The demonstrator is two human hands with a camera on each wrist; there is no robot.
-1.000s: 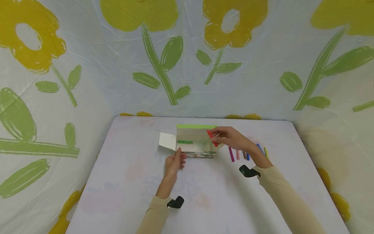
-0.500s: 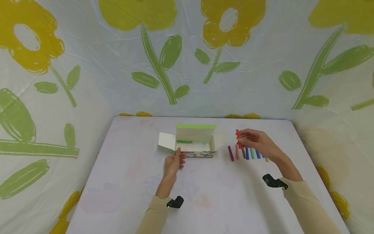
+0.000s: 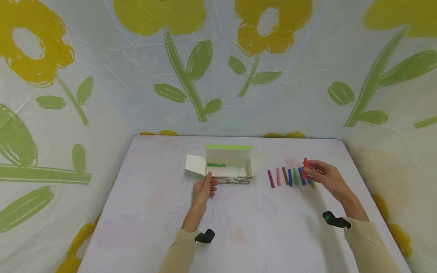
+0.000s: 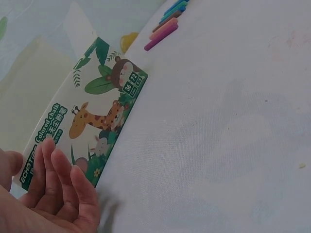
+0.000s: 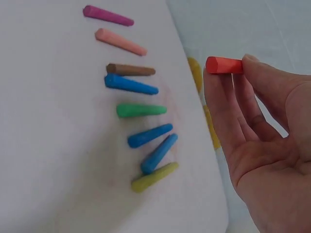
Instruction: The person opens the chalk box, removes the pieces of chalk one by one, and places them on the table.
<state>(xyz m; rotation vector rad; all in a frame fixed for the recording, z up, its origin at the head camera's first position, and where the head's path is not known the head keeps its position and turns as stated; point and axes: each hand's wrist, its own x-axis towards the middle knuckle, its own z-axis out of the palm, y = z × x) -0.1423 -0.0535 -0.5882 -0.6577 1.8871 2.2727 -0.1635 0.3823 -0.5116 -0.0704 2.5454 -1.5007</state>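
A white cardboard chalk box [image 4: 99, 114], printed with a giraffe and "Colored chalk", stands with its lid raised and left flap spread. White and pale chalk sticks [image 3: 227, 170] lie inside, with a green strip [image 3: 216, 165] at their back left. At the box's front left corner is my left hand [image 3: 202, 191], thumb at the rim and fingers along the printed front wall. My right hand [image 3: 326, 178] pinches a red chalk stick [image 5: 224, 65] between thumb and fingertips, raised above the right end of a row of coloured chalk.
The row on the table holds purple chalk [image 5: 108, 15], pink chalk [image 5: 120, 41], brown chalk [image 5: 131, 70], green chalk [image 5: 141, 110], several blue sticks [image 5: 149, 135] and yellow-green chalk [image 5: 154, 177]. Behind the white table [image 3: 153, 235] hangs a flower-printed cloth [image 3: 293, 94].
My right hand has carried the red chalk stick rightward from above the box to the row's right end. My left hand stays at the box.
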